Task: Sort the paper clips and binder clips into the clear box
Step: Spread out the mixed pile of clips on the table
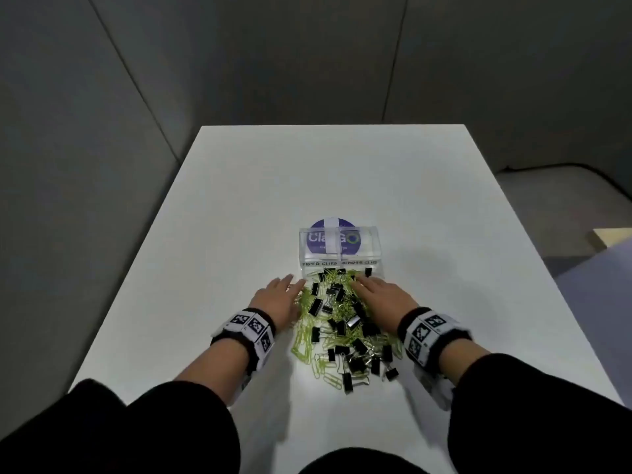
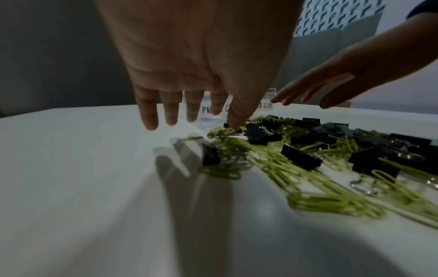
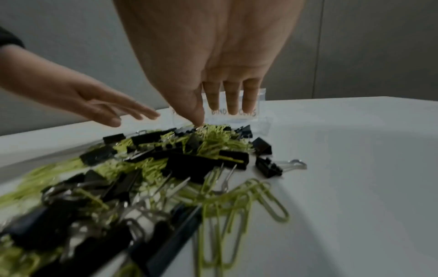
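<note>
A clear box (image 1: 340, 248) with a purple round label stands mid-table, its front marked PAPER CLIPS on the left and BINDER CLIPS on the right. Directly in front of it lies a mixed pile of green paper clips (image 1: 302, 340) and black binder clips (image 1: 357, 362). My left hand (image 1: 282, 294) hovers flat at the pile's left edge with straight fingers, and its thumb tip touches the clips (image 2: 233, 127). My right hand (image 1: 379, 294) lies flat over the pile's upper right, its thumb tip on green clips (image 3: 199, 121). Neither hand holds anything.
The white table (image 1: 239, 200) stretches bare to the left, right and behind the box. Grey wall panels rise behind it. Off the right edge are a tan object (image 1: 608, 237) and a pale surface (image 1: 598, 285).
</note>
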Demonstrator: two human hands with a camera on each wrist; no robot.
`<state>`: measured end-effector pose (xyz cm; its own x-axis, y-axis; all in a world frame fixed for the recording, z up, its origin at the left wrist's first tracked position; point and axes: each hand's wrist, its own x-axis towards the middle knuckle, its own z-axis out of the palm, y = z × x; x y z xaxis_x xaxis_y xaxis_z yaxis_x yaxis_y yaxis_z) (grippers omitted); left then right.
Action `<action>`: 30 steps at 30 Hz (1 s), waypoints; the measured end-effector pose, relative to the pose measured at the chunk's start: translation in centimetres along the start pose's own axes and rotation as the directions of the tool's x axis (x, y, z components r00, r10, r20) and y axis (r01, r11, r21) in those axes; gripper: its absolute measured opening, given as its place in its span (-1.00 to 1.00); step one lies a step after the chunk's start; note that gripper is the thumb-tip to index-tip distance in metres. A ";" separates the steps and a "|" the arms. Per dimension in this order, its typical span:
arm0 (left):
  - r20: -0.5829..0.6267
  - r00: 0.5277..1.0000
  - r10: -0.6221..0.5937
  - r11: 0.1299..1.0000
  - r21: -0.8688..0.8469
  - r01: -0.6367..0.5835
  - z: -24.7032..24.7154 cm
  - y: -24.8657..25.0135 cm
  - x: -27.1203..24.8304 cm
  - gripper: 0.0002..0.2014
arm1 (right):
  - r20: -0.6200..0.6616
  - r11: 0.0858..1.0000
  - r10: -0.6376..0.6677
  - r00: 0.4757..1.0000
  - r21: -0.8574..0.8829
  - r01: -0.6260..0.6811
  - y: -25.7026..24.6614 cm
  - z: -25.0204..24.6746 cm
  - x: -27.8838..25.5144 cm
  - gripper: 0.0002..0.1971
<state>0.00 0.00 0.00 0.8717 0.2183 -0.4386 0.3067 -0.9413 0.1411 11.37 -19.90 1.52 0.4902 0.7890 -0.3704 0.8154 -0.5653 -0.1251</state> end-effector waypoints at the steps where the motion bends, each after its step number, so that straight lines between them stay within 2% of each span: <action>1: 0.010 1.000 -0.025 1.000 -0.003 0.025 0.3 0.5 0.0 -0.42 | 0.054 1.000 -0.003 0.999 -0.016 0.004 0.0 0.2 0.2 -0.25; 4: -0.011 0.997 -0.077 0.995 -0.069 0.076 1.4 1.7 -0.6 -0.41 | 0.119 1.000 -0.005 0.993 0.010 0.004 0.2 1.2 0.3 -0.18; 7: -0.028 0.999 -0.044 0.996 -0.080 0.042 2.5 2.4 -1.5 -0.41 | 0.125 0.999 0.009 0.992 0.037 -0.014 0.2 2.2 -0.1 -0.12; 9: -0.050 0.999 -0.016 0.996 -0.088 0.011 3.2 2.4 -2.1 -0.42 | 0.112 0.998 -0.005 0.994 0.059 -0.001 0.1 2.7 -0.6 -0.15; 12: -0.109 0.994 -0.022 0.991 -0.130 0.008 4.1 1.8 -3.4 -0.42 | -0.024 0.993 -0.039 0.999 0.112 0.041 0.5 3.0 -1.0 -0.37; 15: -0.156 0.982 -0.104 0.983 -0.165 0.078 4.3 0.1 -4.3 -0.43 | -0.191 0.986 0.094 0.977 0.156 -0.065 1.7 2.5 -1.6 -0.49; 17: -0.142 0.982 -0.127 0.979 -0.175 0.101 4.4 -0.8 -4.8 -0.43 | -0.173 0.967 0.217 0.961 0.176 -0.187 2.5 2.2 -2.3 -0.51; 19: -0.103 0.988 -0.111 0.977 -0.192 0.090 4.5 -1.3 -5.2 -0.43 | -0.094 0.954 0.268 0.959 0.164 -0.251 2.8 2.5 -3.1 -0.50; 22: -0.094 0.993 -0.076 0.976 -0.212 0.055 4.5 -1.7 -5.0 -0.44 | -0.037 0.948 0.274 0.961 0.180 -0.263 2.3 3.5 -3.7 -0.49; 26: -0.105 0.992 -0.073 0.963 -0.266 0.043 4.6 -1.3 -4.8 -0.46 | -0.060 0.944 0.271 0.961 0.211 -0.253 1.3 4.2 -4.1 -0.48; 30: -0.163 0.983 -0.084 0.959 -0.280 0.035 4.6 -0.9 -4.5 -0.47 | -0.128 0.950 0.256 0.958 0.216 -0.225 1.6 4.1 -4.2 -0.59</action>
<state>-5.93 -1.35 -2.19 0.8936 0.3357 -0.2980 0.4321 -0.8231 0.3685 9.37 -25.16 -0.86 0.7179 0.6419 -0.2694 0.5976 -0.7667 -0.2345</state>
